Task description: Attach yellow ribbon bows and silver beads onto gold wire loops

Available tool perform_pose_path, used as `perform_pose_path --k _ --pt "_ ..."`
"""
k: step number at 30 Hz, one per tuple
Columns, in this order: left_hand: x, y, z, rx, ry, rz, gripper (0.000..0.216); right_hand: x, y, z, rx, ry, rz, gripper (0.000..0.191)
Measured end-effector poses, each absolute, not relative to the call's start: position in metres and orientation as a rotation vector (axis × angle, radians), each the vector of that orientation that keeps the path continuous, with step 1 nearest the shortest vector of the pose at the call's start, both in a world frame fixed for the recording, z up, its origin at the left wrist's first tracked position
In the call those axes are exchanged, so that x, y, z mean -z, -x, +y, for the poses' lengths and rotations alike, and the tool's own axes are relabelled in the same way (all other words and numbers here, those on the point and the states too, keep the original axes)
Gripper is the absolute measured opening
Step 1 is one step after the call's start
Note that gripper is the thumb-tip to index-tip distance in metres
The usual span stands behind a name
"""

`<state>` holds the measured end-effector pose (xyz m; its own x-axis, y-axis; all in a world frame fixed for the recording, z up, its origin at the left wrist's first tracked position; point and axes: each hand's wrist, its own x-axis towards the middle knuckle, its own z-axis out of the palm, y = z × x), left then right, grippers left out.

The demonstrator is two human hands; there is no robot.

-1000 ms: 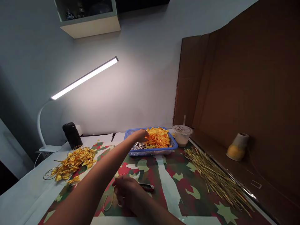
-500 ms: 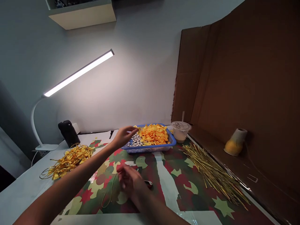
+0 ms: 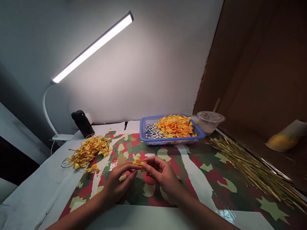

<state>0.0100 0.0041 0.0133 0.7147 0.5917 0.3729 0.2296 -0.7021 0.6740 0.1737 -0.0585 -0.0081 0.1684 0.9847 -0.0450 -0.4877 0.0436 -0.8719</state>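
Note:
My left hand [image 3: 119,182] and my right hand [image 3: 166,179] meet above the camouflage-patterned mat [image 3: 165,155]. Between their fingertips is a small yellow ribbon bow [image 3: 138,161], pinched on its left side by the left hand and on its right by the right. Fingers partly cover it, so any cord at its middle cannot be made out. Beyond the hands stands a blue plastic basket [image 3: 172,140]. Yellow ribbon bows [image 3: 176,124] fill its right part, and shiny silver beads [image 3: 153,131] lie at its left.
Left of the mat's middle lies a tangled heap of yellow bows on cords [image 3: 90,150]. Behind it are a black object [image 3: 82,124] and a lit lamp [image 3: 93,48]. A lidded cup [image 3: 209,122], gold-green stalk-like strands [image 3: 251,169] and a cardboard wall [image 3: 254,76] are at right.
My left hand has come back from the basket to the mat and joined my right hand at a yellow bow. The view has shifted, so the basket appears farther right.

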Motion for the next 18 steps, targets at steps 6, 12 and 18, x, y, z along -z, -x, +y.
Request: perform_pose_path --k 6,12,18 --pt "-0.016 -0.002 0.015 -0.736 -1.913 0.736 0.014 0.01 -0.178 -0.064 -1.326 0.956 -0.933 0.033" --pt "-0.022 0.004 0.026 -0.3 -2.092 0.532 0.013 0.015 -0.182 -0.068 -1.406 1.005 -1.197 0.024" --pt "-0.019 0.008 0.029 -0.084 -2.027 0.483 0.013 0.015 -0.183 -0.072 -1.493 1.084 -1.291 0.025"
